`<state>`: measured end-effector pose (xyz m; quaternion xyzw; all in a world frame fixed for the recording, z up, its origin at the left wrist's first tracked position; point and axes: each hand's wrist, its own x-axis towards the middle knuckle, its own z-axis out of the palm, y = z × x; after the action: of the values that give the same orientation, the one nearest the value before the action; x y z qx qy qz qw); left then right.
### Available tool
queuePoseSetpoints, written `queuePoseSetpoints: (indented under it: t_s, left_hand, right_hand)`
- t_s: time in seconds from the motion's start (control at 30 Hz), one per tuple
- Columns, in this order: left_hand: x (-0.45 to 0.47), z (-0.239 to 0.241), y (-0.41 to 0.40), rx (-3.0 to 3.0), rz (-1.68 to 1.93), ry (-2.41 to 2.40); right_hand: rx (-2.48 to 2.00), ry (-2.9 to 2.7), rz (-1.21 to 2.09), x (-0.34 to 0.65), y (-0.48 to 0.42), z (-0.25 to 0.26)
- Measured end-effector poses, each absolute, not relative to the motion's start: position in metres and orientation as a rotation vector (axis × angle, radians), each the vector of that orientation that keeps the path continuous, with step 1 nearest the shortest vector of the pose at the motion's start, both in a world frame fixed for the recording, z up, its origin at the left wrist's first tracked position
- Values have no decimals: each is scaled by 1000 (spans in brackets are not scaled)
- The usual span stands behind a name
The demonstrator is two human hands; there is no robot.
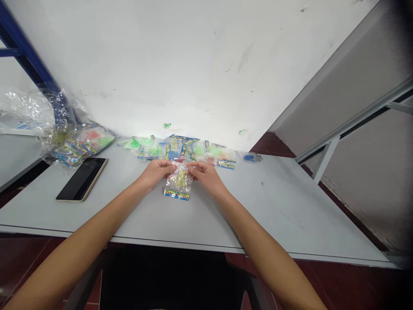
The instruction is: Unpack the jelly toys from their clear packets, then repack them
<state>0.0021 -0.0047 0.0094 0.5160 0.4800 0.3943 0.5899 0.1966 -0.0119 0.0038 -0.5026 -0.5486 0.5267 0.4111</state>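
My left hand (156, 172) and my right hand (206, 175) meet at the top of a small clear plastic packet (179, 183), pinching its upper edge between fingers and thumbs. Yellow-green contents show through the film, and a colourful printed strip (176, 194) runs along its lower end, resting on the table. Just beyond my fingers lies a loose spread of similar packets (180, 148) with green, blue and orange contents, some overlapping.
A smartphone (81, 178) lies face up on the white table (258, 206), left of my hands. Further left are a heap of packets (80, 144) and crumpled clear plastic (29, 112). A white wall rises behind the table; a blue metal frame (26, 56) stands at the far left.
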Motion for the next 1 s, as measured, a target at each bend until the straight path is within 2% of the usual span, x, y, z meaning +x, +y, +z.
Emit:
queuePoseSetpoints:
  t_s: [0.5, 0.67, 0.83, 1.0]
  left_hand:
    - [1, 7, -3, 1146, 1017, 1177]
    - [0, 4, 0, 1180, 1070, 1412]
    - [-4, 1, 0, 1494, 1074, 1540]
    - [-6, -10, 3, 1875, 1141, 1748]
  right_hand:
    - [-1288, -1587, 1457, 196, -18, -4]
    - [-1203, -1581, 1339, 196, -17, 1]
    - [-1264, -1310, 937, 208, -4, 4]
    - [-1529, -1222, 915, 228, 15, -12]
